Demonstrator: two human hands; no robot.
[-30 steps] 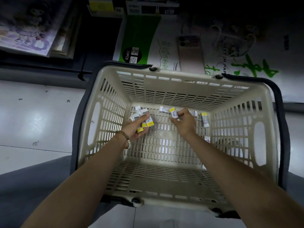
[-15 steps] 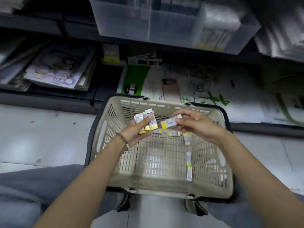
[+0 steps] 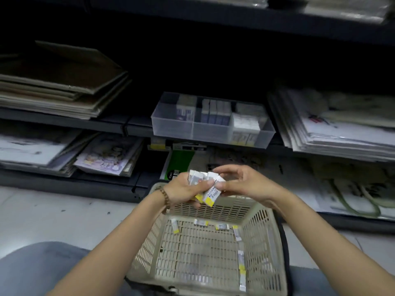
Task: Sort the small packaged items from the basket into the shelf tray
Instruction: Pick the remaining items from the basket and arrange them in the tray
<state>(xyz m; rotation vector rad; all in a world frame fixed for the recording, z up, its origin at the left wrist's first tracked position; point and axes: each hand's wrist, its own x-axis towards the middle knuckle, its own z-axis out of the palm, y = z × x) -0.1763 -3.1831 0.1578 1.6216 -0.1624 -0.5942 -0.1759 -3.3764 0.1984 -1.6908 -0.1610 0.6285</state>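
Left shelf: a stack of flat brown cardboard sheets [image 3: 59,86] lies on the middle board; illustrated purple-toned booklets [image 3: 106,155] lie on the board below.
Left hand: the left hand [image 3: 181,190] is raised above the basket's far rim, its fingers clenched round a bundle of small white packets with yellow ends [image 3: 206,185]; a brown beaded bracelet [image 3: 165,196] circles the wrist.
Bundle: held in the air between both hands, lower than the tray and well apart from it.
Tray: a clear plastic tray with compartments [image 3: 171,129] sits on the middle shelf, with small blue and white boxes standing in it.
Basket: a beige slotted plastic basket [image 3: 265,242] stands on the floor beneath the hands.
Loose packets: several loose packets [image 3: 222,226] lie on the basket's bottom, along its far and right walls.
Right hand: the right hand [image 3: 245,182] meets the bundle's right side, thumb and curled fingers pinching the outermost packet.
Right shelf: a stack of wrapped white sheets [image 3: 331,129].
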